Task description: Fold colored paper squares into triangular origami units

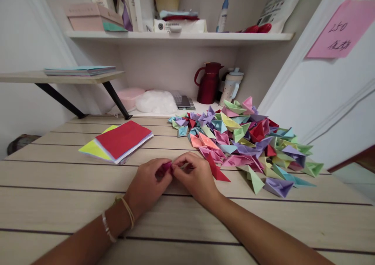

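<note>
A small piece of magenta paper [166,166] is showing a deep purplish-pink, narrow surface between the fingertips; the fingers are covering most of it, so its full shape is staying unclear. It is sitting left of the near edge of the heap of paper boats [246,148], over the table [175,218]. The left hand [149,183] is pinching it between thumb and fingers, while the right hand [197,173], nearer the heap, is pressing thumb and forefinger together at its end. Left of the heap, red sheets [124,140] are overlapping yellow-green ones [98,149]; behind the heap, a dark red jug [208,83] is standing upright.
</note>
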Demonstrator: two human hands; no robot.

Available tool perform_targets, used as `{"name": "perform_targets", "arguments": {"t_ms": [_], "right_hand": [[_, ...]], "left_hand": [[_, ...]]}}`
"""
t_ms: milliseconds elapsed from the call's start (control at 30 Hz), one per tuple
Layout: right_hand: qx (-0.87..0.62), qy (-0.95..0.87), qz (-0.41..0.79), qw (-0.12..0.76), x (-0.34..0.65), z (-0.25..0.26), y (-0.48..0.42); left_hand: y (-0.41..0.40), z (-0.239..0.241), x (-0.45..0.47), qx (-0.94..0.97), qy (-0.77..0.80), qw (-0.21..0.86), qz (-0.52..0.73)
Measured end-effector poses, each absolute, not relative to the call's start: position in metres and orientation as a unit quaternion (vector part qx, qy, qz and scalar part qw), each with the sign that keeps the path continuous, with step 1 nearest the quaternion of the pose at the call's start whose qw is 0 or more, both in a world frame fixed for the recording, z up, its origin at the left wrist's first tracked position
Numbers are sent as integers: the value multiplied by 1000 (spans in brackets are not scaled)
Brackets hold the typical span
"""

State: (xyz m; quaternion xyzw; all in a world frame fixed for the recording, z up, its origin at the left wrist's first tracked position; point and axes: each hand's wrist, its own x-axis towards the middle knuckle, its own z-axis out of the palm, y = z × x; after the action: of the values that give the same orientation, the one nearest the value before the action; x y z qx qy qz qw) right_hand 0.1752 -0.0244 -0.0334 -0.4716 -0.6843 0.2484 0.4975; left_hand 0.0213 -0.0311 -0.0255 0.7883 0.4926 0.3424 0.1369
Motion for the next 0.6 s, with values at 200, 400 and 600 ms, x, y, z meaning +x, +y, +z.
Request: {"name": "perform_targets", "arguments": {"t_ms": [200,400,600], "right_hand": [[-478,-671,276,495,175,-34,-24],[-498,-650,317,479,174,-37,-22],[-490,-635,354,481,174,-37,-21]], "left_hand": [[-31,-25,23,771,507,157,352],[-30,-28,20,743,515,193,382],[-30,-28,21,734,506,226,393]]}}
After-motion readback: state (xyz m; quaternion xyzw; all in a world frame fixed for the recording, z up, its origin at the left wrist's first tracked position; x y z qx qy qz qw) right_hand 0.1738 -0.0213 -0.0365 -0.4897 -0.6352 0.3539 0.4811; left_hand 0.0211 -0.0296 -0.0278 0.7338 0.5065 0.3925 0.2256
